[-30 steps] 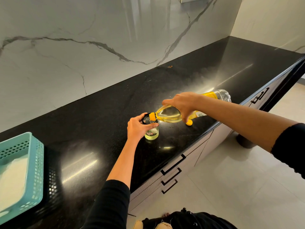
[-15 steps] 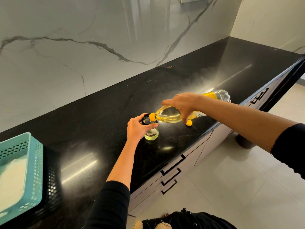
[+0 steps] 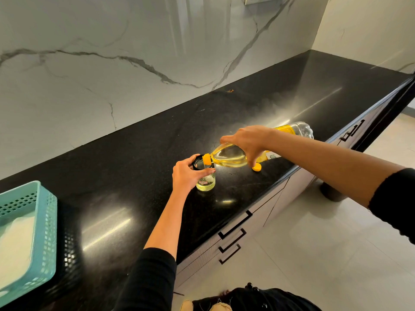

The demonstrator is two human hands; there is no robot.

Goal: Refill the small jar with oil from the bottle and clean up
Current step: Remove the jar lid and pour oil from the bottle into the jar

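A small glass jar (image 3: 206, 182) with a black rim stands on the black counter (image 3: 139, 167), yellow oil in its bottom. My left hand (image 3: 187, 175) is wrapped around the jar from the left. My right hand (image 3: 249, 143) grips the clear oil bottle (image 3: 229, 157), which lies almost level above the counter. The bottle's orange neck rests over the jar's mouth. A yellow bottle cap (image 3: 256, 168) lies on the counter just right of the jar, under the bottle.
A teal plastic basket (image 3: 48, 225) with something white in it sits at the counter's left end. The marble wall (image 3: 134, 52) runs along the back. Drawer handles (image 3: 233, 232) line the front below the counter edge.
Both hands, the jar and the bottle stay where they were. The oil level in the jar looks about the same.
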